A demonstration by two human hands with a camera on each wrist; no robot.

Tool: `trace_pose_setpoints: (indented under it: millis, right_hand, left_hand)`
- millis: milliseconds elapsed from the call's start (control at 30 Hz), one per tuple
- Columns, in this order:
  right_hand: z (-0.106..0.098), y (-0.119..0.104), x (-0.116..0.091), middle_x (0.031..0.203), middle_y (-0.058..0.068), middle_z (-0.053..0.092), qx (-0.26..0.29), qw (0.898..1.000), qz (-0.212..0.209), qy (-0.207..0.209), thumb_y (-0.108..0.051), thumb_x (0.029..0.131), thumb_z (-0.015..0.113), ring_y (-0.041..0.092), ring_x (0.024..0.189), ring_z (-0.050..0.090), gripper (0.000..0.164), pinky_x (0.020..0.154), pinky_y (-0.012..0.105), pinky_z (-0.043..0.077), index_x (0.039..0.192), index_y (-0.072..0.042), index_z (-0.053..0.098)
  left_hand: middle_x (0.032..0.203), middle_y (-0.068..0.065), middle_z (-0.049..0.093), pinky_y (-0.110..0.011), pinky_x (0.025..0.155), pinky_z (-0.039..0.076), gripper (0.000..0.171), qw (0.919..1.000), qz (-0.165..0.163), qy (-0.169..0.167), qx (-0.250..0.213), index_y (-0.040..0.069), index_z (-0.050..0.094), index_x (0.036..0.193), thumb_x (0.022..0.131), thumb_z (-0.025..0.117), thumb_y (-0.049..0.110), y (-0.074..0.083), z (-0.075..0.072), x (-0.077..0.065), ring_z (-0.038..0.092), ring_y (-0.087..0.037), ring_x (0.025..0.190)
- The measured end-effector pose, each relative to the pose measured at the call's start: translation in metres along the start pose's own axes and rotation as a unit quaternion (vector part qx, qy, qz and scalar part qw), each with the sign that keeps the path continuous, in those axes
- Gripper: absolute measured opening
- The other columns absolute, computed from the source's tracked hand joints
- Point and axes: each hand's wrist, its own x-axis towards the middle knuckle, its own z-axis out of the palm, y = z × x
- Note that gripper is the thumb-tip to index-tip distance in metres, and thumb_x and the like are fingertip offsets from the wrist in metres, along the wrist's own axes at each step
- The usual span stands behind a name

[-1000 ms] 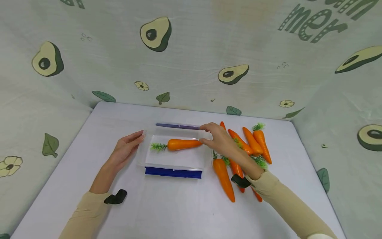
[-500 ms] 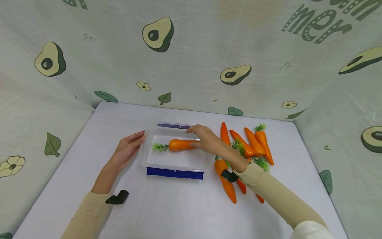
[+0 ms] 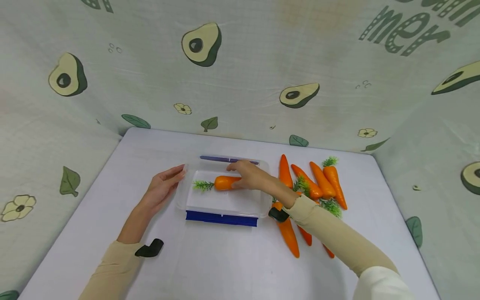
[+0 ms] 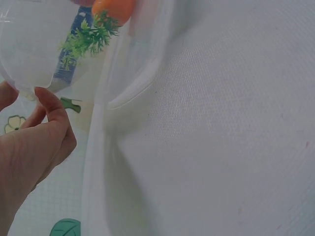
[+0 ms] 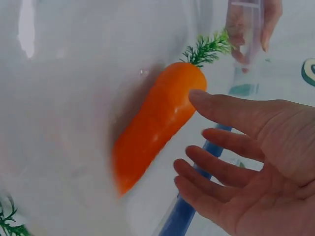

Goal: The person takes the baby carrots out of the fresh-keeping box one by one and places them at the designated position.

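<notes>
A clear plastic container point(image 3: 202, 203) with blue latch flaps sits on the white table. Inside it lies one orange carrot point(image 3: 222, 183), its green leafy top pointing left. My left hand point(image 3: 163, 187) pinches the container's left rim between thumb and fingers, which the left wrist view shows close up. Over the carrot reaches my right hand point(image 3: 250, 175), coming in from the right side. In the right wrist view its fingers point(image 5: 216, 164) are spread and lightly bent, while the thumb overlaps the carrot near its thick end. Whether that thumb touches it, I cannot tell.
Several more carrots point(image 3: 333, 183) lie in a loose heap right of the container, some partly under my right forearm. The front blue flap point(image 3: 221, 218) hangs outward over the table point(image 3: 210, 266). Behind the table hangs a cloth point(image 3: 243, 62) printed with avocados.
My right hand has moved left along the carrot, from its tip to nearer its thick end. The left hand keeps its place on the rim. The carrot stays put in the container.
</notes>
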Motion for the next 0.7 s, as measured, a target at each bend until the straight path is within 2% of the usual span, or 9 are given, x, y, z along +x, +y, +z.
trace_pose_setpoints:
  millis: [167, 433, 700]
  right_hand:
    - [0.001, -0.002, 0.005, 0.145, 0.017, 0.057, -0.012, 0.999, 0.009, -0.038, -0.007, 0.095, 0.074, 0.032, 0.133, 0.05, 0.05, 0.114, 0.046, 0.043, 0.142, 0.0, 0.057]
    - [0.003, -0.006, 0.012, 0.137, 0.016, 0.062, -0.041, 0.997, -0.002, -0.063, -0.003, 0.096, 0.071, 0.03, 0.126, 0.056, 0.045, 0.112, 0.041, 0.045, 0.139, 0.001, 0.058]
    - [0.005, -0.005, 0.01, 0.132, 0.015, 0.062, -0.058, 0.995, 0.004, -0.075, 0.004, 0.095, 0.067, 0.03, 0.121, 0.054, 0.041, 0.111, 0.041, 0.045, 0.135, 0.002, 0.06]
  left_hand:
    - [0.16, -0.007, 0.042, -0.02, 0.112, 0.039, 0.066, 1.0, 0.0, 0.001, -0.001, 0.004, 0.04, 0.157, 0.102, 0.067, 0.029, 0.001, 0.003, -0.001, 0.051, 0.001, 0.123]
    - [0.159, -0.006, 0.044, -0.019, 0.111, 0.04, 0.065, 0.9999, 0.007, 0.002, -0.011, 0.001, 0.04, 0.156, 0.102, 0.067, 0.026, 0.001, 0.003, -0.001, 0.053, 0.004, 0.121]
    - [0.163, -0.01, 0.037, -0.03, 0.12, 0.032, 0.066, 1.0, 0.002, 0.002, 0.005, 0.003, 0.04, 0.157, 0.103, 0.066, 0.03, 0.001, 0.002, -0.001, 0.048, -0.001, 0.128]
